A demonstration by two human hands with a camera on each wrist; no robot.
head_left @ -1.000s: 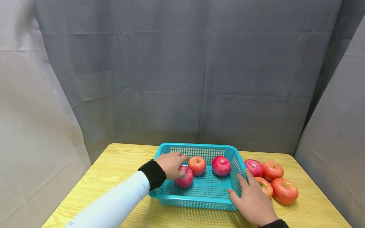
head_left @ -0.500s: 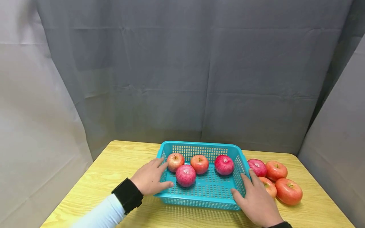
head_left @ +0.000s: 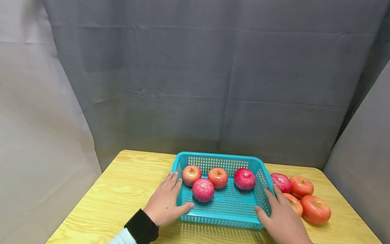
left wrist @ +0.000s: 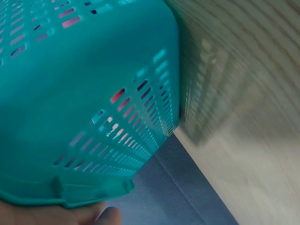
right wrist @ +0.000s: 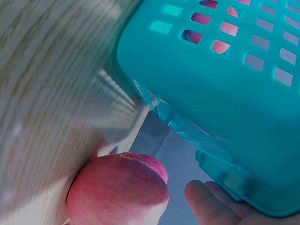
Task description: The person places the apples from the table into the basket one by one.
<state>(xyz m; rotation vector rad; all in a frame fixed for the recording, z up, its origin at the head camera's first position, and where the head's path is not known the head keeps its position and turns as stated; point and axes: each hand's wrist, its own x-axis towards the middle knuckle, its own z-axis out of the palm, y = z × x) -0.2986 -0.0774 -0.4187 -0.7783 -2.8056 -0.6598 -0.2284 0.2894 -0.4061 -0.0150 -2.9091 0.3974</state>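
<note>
A teal slotted basket (head_left: 218, 156) stands on the wooden table (head_left: 122, 183) and holds several red apples, one of them (head_left: 203, 189) near its left front. My left hand (head_left: 166, 202) lies against the basket's left wall with straight fingers and its thumb at the front corner. My right hand (head_left: 279, 217) lies flat against the right wall. In the left wrist view the basket (left wrist: 93, 93) fills the frame above my fingertips (left wrist: 70, 216). The right wrist view shows the basket (right wrist: 225, 93), my fingers (right wrist: 211, 201) under its rim, and an apple (right wrist: 119, 192) close by.
Several more apples lie on the table right of the basket, among them a dark red one (head_left: 281, 182) and a large one (head_left: 317, 209) nearest the right edge. Grey cloth (head_left: 195, 84) hangs behind and to both sides of the table.
My left hand has come out of the basket, off the apple it touched, and now rests on the outside of the left wall. The right hand has stayed at the right wall.
</note>
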